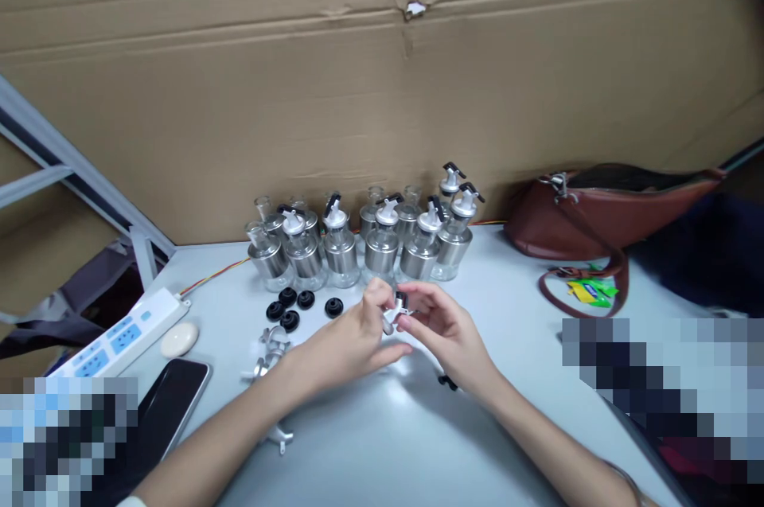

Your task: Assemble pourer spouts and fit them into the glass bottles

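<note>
Between my two hands, over the middle of the table, is a small silver pourer cap (395, 314) with a dark part at its top. My left hand (364, 336) pinches it from the left, and my right hand (438, 328) grips it from the right with the fingertips. Left of my left wrist lie several loose silver pourer caps (274, 344), partly behind my forearm. Several black round stoppers (290, 308) rest in front of the bottles. Small black pieces (447, 383) lie under my right wrist.
Glass bottles with steel bands (380, 248) stand in rows at the back, several topped with pourers. A brown bag (614, 212) and green-yellow packets (590, 292) are at right. A power strip (119, 336), a white oval object (179, 340) and a phone (173, 403) lie at left.
</note>
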### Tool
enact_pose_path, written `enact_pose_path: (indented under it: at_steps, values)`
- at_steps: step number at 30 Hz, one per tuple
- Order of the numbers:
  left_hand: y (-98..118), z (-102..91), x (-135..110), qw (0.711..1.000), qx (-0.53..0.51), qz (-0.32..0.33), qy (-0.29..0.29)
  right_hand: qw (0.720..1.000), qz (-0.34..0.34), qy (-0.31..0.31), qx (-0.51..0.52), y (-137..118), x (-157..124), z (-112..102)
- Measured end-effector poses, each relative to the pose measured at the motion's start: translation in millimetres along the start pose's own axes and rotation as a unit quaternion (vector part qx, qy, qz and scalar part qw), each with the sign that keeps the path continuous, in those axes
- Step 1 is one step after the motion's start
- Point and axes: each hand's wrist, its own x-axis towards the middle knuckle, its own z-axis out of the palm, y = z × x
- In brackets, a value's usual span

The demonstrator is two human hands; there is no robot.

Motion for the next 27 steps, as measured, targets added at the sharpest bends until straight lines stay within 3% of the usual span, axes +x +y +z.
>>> enact_pose_path:
  at_steps: [10, 14, 17, 19, 20, 24, 27]
  values:
    - [17, -20.3, 3, 0.997, -0.002, -0.032, -0.065, 0.985, -0.109, 0.064, -0.116, -9, 3, -10]
    - [20, -34.7, 3, 0.998, -0.008, -0.035, -0.054, 0.964, -0.169, 0.101, -0.181, -37, 20, -25]
    - [20, -45.9, 1, 0.999, -0.016, -0.034, -0.025, 0.934, -0.203, 0.126, -0.267, -74, 60, -42]
    - [20, -51.6, -1, 0.999, -0.017, -0.029, -0.011, 0.848, -0.161, 0.068, -0.500, -94, 97, -51]
    - [21, -53.8, -2, 0.999, -0.017, -0.027, -0.003, 0.834, -0.138, 0.037, -0.532, -101, 117, -54]
    - [24, -60.5, -4, 0.999, -0.011, -0.017, 0.028, 0.805, -0.063, -0.046, -0.588, -102, 183, -61]
    - [28, -65.9, -5, 0.999, 0.001, -0.007, 0.048, 0.790, -0.035, -0.091, -0.606, -88, 209, -58]
